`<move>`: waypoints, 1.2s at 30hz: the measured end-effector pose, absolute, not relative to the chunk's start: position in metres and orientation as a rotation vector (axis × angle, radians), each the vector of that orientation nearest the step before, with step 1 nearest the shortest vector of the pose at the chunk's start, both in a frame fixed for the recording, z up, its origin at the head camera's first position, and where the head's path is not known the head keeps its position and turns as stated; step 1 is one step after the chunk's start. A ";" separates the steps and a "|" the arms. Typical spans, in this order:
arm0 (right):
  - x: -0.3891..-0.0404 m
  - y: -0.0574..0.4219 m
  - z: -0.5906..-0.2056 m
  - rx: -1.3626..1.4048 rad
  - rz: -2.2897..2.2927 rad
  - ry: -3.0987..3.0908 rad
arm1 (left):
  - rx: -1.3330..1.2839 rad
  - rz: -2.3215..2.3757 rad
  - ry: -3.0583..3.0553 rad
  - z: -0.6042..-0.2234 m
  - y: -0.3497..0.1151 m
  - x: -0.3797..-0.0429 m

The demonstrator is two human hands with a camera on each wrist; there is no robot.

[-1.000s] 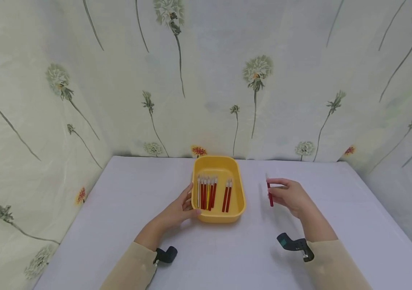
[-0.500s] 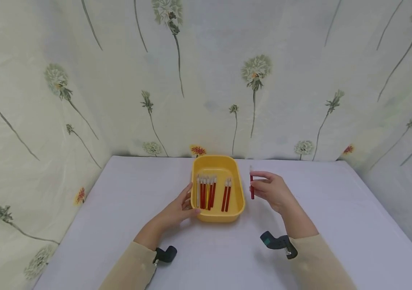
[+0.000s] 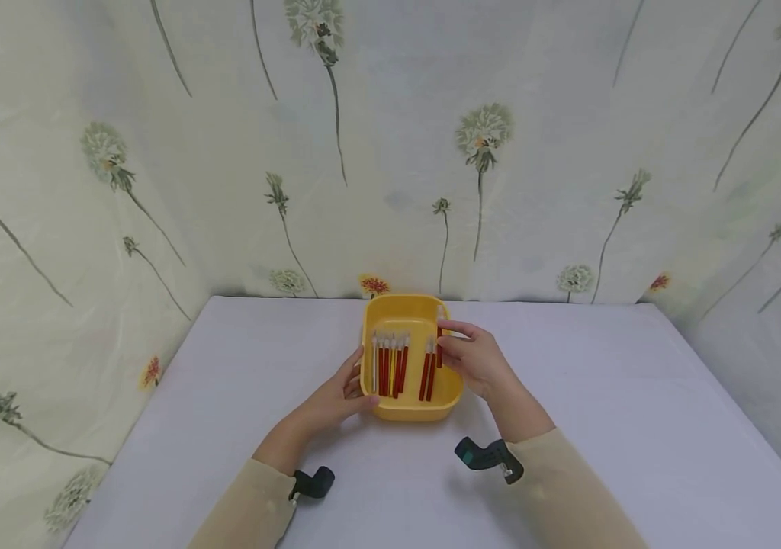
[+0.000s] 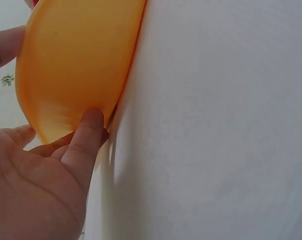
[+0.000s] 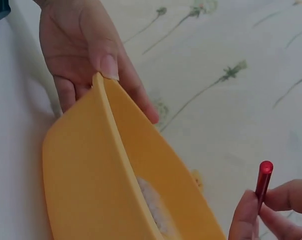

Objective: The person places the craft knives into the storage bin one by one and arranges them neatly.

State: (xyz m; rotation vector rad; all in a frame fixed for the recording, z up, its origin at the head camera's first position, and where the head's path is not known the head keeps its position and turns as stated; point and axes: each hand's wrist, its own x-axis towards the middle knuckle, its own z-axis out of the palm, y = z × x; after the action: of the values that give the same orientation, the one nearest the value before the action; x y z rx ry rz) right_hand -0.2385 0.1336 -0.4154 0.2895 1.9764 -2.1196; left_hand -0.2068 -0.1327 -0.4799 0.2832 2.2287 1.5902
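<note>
A yellow tray (image 3: 412, 412) stands on the white table. My left hand (image 3: 332, 402) holds its near left corner, thumb at the rim and fingers along the outer wall; the left wrist view shows this hand (image 4: 46, 175) against the tray's wall (image 4: 81, 60). Over the tray's right side, my right hand (image 3: 478, 360) pinches a slim red stick (image 3: 439, 354) with a whitish tip, upright between thumb and fingers. Its blunt red end (image 5: 264, 175) shows in the right wrist view. Inside the tray, two similar red sticks (image 3: 426, 374) lie right of a row of several sticks (image 3: 385, 370).
Among the left row are a white stick (image 3: 374, 366) and a yellow one (image 3: 393, 370). A pale cloth (image 3: 390, 152) printed with dandelions hangs behind the table (image 3: 603, 366). Dark cameras sit on the left wrist (image 3: 315, 482) and right wrist (image 3: 490, 456).
My right hand has moved left with the red stick, from the table's right side to over the tray's right edge. The left hand and the tray stay in place.
</note>
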 end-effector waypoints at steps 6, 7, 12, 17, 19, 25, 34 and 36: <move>-0.240 0.112 -0.418 0.313 -2.109 1.996 | 0.298 1.609 2.216 -0.480 -0.133 -0.207; -0.240 0.109 -0.420 0.313 -2.092 2.009 | 0.300 1.610 2.214 -0.480 -0.133 -0.207; -0.242 0.093 -0.428 0.301 -1.994 2.102 | 0.307 1.621 2.205 -0.482 -0.134 -0.208; -0.245 0.084 -0.436 0.323 -1.929 2.165 | 0.319 1.631 2.200 -0.482 -0.136 -0.207; -0.245 0.084 -0.439 0.341 -1.905 2.182 | 0.318 1.627 2.201 -0.482 -0.136 -0.207; -0.246 0.083 -0.445 0.282 -1.839 2.269 | 0.305 1.615 2.212 -0.482 -0.136 -0.207; -0.252 0.081 -0.454 0.263 -1.772 2.340 | 0.322 1.616 2.210 -0.481 -0.135 -0.207; -0.252 0.081 -0.456 0.266 -1.743 2.360 | 0.329 1.618 2.206 -0.482 -0.134 -0.207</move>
State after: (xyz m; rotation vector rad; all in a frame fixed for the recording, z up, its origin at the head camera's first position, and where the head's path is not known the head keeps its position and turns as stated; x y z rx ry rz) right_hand -0.2522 0.0813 -0.4563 0.2656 2.3602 -1.7434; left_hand -0.2073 -0.1344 -0.4820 0.3291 2.2064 1.6180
